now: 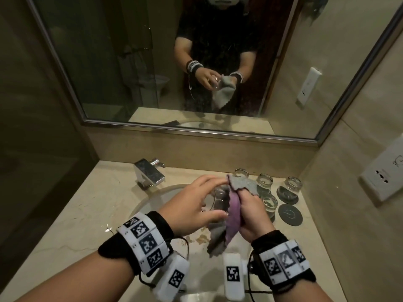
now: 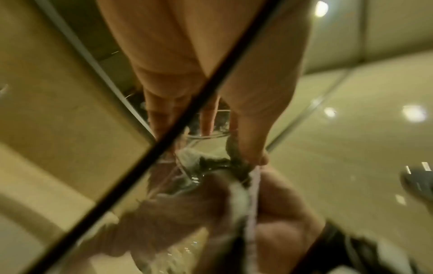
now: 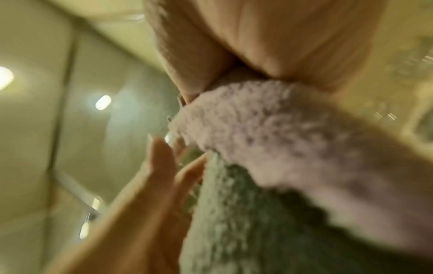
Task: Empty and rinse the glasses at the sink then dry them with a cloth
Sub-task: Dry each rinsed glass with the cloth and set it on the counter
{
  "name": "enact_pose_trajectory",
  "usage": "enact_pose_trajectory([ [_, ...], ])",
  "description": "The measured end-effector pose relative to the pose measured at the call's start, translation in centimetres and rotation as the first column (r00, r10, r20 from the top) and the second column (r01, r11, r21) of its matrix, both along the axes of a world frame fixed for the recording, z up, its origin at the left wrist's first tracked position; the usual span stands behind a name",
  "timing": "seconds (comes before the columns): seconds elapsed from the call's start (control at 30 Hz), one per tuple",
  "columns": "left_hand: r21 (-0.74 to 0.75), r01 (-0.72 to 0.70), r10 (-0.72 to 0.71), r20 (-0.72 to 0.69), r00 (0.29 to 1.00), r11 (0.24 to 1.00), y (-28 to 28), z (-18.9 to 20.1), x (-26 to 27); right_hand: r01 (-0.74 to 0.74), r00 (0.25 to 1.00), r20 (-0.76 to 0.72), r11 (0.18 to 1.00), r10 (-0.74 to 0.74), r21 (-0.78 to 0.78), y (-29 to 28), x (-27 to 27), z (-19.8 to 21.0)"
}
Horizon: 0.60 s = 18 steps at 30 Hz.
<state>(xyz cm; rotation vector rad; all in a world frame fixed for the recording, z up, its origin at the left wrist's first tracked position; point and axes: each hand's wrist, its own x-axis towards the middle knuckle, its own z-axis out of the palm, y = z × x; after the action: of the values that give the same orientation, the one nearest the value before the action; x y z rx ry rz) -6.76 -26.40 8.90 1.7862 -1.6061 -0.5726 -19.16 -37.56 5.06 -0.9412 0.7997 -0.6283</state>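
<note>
Over the sink (image 1: 152, 199) my left hand (image 1: 220, 198) grips a clear glass (image 1: 216, 202), fingers on its far side and thumb on its near side. My right hand (image 1: 246, 199) is curled round a cloth (image 1: 234, 211), purple on one face and grey on the other, and pushes it against the glass's mouth. The left wrist view shows the glass (image 2: 203, 138) between the left hand's fingers (image 2: 208, 118) and thumb, with the cloth (image 2: 234, 161) bunched at its rim. The right wrist view is filled by the cloth (image 3: 257, 129) under my right hand (image 3: 234, 79).
Several more glasses (image 1: 264, 183) stand on the counter right of the basin, one on a dark round coaster (image 1: 287, 198); another coaster (image 1: 290, 214) lies bare. A chrome tap (image 1: 149, 173) stands at the back left. Water drops lie on the counter (image 1: 108, 227). A wall socket (image 1: 383, 173) is at the right.
</note>
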Motion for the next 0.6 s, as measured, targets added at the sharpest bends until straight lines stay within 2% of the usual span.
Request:
enact_pose_trajectory([
  [0.03, -0.017, 0.012, -0.012, 0.019, 1.000, 1.000, 0.0, -0.3, 0.1, -0.031, 0.999, -0.010, 0.999, 0.031, 0.021, 0.0, 0.0, 0.1],
  [0.07, -0.016, -0.001, 0.000, -0.026, 1.000, 1.000, 0.1, -0.4, 0.2, -0.029, 1.000, 0.006, 0.999, 0.029, 0.018, 0.1, -0.1, 0.3],
  [0.13, 0.044, -0.095, 0.102, -0.230, 0.968, 0.995, 0.1, -0.4, 0.4, 0.060, 0.998, -0.002, 0.996, -0.060, -0.069, 0.0, 0.1, -0.1],
  [0.17, 0.063, -0.134, 0.146, -0.284, 0.948, 0.989, 0.1, -0.5, 0.5, 0.090, 0.996, -0.015, 0.991, -0.092, -0.095, 0.0, 0.1, -0.2],
  [0.2, 0.047, -0.150, 0.158, -0.268, 0.950, 0.987, 0.0, -0.5, 0.7, 0.109, 0.993, -0.024, 0.988, -0.112, -0.107, 0.0, 0.1, -0.3],
  [0.27, 0.002, -0.117, 0.116, -0.103, 0.988, 0.993, 0.0, -0.4, 0.6, 0.085, 0.994, -0.056, 0.994, -0.089, -0.075, -0.1, 0.2, 0.0],
  [0.33, -0.125, 0.010, 0.002, 0.090, 0.996, 0.992, 0.0, -0.5, 0.5, -0.038, 0.999, -0.019, 0.998, 0.039, 0.055, -0.1, 0.2, 0.4],
  [0.37, -0.156, 0.046, -0.027, 0.119, 0.992, 0.987, 0.0, -0.7, 0.7, -0.074, 0.997, -0.003, 0.991, 0.075, 0.112, -0.1, 0.1, 0.5],
  [0.4, -0.164, 0.045, -0.030, 0.088, 0.996, 0.985, -0.1, -0.9, 0.8, -0.080, 0.997, 0.024, 0.990, 0.077, 0.120, 0.1, 0.1, 0.9],
  [0.47, -0.075, -0.061, 0.055, -0.088, 0.995, 0.995, -0.1, -1.1, 1.0, -0.001, 0.999, 0.034, 0.998, -0.001, 0.059, -0.2, 0.1, -0.1],
  [0.5, 0.031, -0.100, 0.105, -0.230, 0.968, 0.994, 0.0, -0.8, 0.8, 0.054, 0.999, -0.003, 0.998, -0.054, -0.042, -0.3, 0.2, -0.4],
  [0.57, 0.169, -0.108, 0.184, -0.544, 0.819, 0.980, -0.2, -0.9, 0.6, 0.113, 0.981, -0.121, 0.955, -0.151, -0.275, -0.4, 0.0, -0.9],
  [0.6, 0.159, -0.116, 0.189, -0.586, 0.788, 0.980, -0.3, -1.0, 0.6, 0.095, 0.977, -0.152, 0.942, -0.150, -0.322, -0.1, -0.1, -0.9],
])
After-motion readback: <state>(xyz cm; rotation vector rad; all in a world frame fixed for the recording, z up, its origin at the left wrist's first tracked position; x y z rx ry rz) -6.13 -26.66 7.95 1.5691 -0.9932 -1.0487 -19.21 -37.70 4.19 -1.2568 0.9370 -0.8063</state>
